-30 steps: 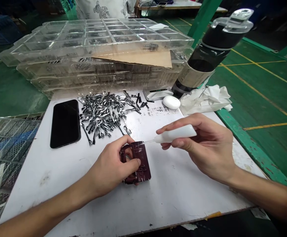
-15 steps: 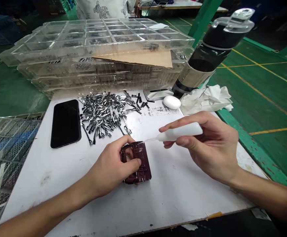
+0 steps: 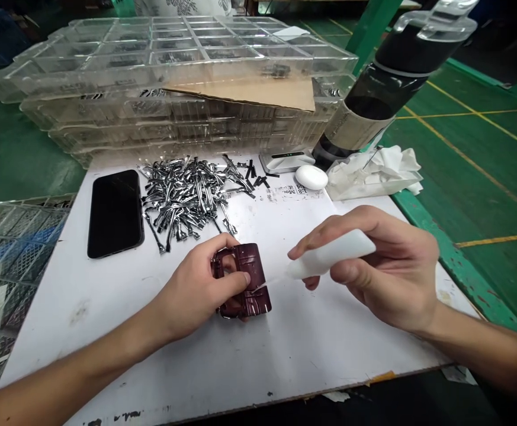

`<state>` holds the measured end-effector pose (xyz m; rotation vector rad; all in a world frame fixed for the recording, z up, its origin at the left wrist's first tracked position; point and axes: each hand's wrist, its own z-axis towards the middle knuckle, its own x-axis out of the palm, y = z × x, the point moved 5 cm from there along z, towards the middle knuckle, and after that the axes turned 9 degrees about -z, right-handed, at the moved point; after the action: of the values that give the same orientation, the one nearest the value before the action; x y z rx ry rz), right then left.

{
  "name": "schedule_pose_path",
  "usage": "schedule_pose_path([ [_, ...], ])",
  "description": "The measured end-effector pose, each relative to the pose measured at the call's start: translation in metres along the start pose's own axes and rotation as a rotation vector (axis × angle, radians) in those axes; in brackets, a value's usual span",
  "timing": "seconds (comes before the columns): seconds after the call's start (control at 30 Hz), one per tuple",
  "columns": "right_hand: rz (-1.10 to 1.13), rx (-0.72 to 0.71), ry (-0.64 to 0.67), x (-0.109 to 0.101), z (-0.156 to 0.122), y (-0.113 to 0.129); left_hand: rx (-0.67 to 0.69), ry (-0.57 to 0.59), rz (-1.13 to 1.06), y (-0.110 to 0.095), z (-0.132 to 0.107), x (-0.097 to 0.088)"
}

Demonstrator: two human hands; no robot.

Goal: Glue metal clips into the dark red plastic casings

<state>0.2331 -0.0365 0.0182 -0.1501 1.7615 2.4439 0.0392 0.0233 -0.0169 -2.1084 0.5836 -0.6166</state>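
My left hand [image 3: 196, 290] is closed on a dark maroon plastic part [image 3: 244, 284] that lies flat on the white board [image 3: 196, 355]. The thumb and fingers pinch its left side. My right hand [image 3: 387, 272] grips a white squeeze bottle [image 3: 333, 254] with a thin nozzle. The nozzle tip points left and reaches the lower right edge of the maroon part. A pile of shiny metal clips [image 3: 191, 192] lies just behind the part.
A black phone [image 3: 115, 212] lies left of the clips. Stacked clear compartment trays [image 3: 169, 77] with a cardboard sheet [image 3: 253, 93] stand at the back. A dark bottle [image 3: 387, 77], a white oval case [image 3: 311, 176], a small grey device [image 3: 285, 160] and crumpled tissue [image 3: 378, 171] sit at the right.
The bottle's nozzle has dropped from the maroon part's upper right corner to its lower right edge. My right hand moved down slightly. The left hand keeps its hold.
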Motion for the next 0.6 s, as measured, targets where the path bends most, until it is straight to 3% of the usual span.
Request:
schedule_pose_path([
  [0.6,-0.077,-0.017,0.077,0.0054,0.0022,0.0032,0.012,0.013,0.013,0.0008,-0.0006,0.0002],
])
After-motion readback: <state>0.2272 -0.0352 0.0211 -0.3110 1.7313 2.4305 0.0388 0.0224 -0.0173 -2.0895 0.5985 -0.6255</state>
